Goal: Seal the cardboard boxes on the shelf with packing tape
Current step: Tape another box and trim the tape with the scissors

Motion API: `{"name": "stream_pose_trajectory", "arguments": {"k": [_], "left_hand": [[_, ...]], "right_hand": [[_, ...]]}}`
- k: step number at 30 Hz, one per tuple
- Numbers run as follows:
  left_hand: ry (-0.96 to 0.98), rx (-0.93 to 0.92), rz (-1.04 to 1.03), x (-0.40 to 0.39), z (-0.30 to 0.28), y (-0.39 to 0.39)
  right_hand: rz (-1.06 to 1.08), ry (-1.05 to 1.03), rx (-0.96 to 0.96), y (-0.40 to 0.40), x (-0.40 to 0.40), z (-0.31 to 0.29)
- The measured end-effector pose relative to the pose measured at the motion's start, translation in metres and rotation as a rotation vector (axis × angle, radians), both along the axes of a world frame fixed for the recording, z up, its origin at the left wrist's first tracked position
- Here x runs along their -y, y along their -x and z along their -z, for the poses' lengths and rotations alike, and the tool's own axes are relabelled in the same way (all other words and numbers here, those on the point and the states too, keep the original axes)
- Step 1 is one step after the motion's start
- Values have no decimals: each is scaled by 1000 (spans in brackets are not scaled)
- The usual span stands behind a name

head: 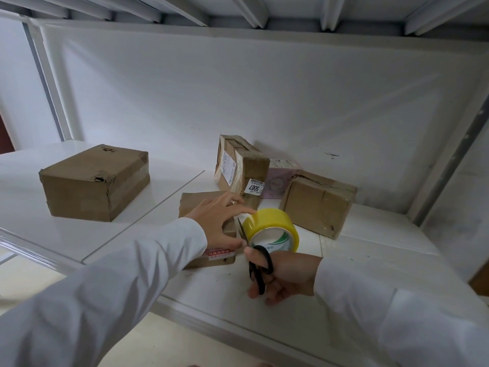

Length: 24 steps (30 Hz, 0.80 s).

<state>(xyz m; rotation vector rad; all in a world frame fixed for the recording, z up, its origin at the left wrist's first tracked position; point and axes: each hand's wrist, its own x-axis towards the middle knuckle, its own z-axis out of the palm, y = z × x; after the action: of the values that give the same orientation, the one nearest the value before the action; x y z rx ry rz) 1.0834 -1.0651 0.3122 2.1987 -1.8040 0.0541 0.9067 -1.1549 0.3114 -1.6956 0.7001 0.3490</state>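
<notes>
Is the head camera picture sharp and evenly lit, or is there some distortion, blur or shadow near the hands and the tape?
In the head view, wide-angle distortion bends the shelf edges and stretches both sleeves; light is soft and dim, without glare; the yellow tape roll, the scissors and the label reading 5007 look fairly sharp; faint shadows lie under the boxes; the picture corners look softer.

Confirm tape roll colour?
Yellow, with a white inner core printed in green. The tape roll shows best in the head view, the only one.

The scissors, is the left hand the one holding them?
No, the black scissors are held in the right hand, while the left hand rests on a small cardboard box beside the yellow tape roll.
</notes>
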Motion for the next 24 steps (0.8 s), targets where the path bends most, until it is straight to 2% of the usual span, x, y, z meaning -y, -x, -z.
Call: {"name": "stream_pose_trajectory", "arguments": {"k": [4, 7, 17, 21, 24], "left_hand": [[14, -5, -4, -1, 1, 0], [10, 1, -7, -1, 0, 2], [16, 7, -29, -1, -1, 5], [-9, 6, -41, -1, -1, 6], [-24, 8, -59, -2, -1, 7]], "right_hand": [[44, 33, -1, 2, -1, -3], [15, 36, -83, 5, -2, -10], [-359, -20, -315, 14, 11, -28], [-514, -4, -278, 41, 38, -55], [-394, 41, -131, 54, 60, -81]]}}
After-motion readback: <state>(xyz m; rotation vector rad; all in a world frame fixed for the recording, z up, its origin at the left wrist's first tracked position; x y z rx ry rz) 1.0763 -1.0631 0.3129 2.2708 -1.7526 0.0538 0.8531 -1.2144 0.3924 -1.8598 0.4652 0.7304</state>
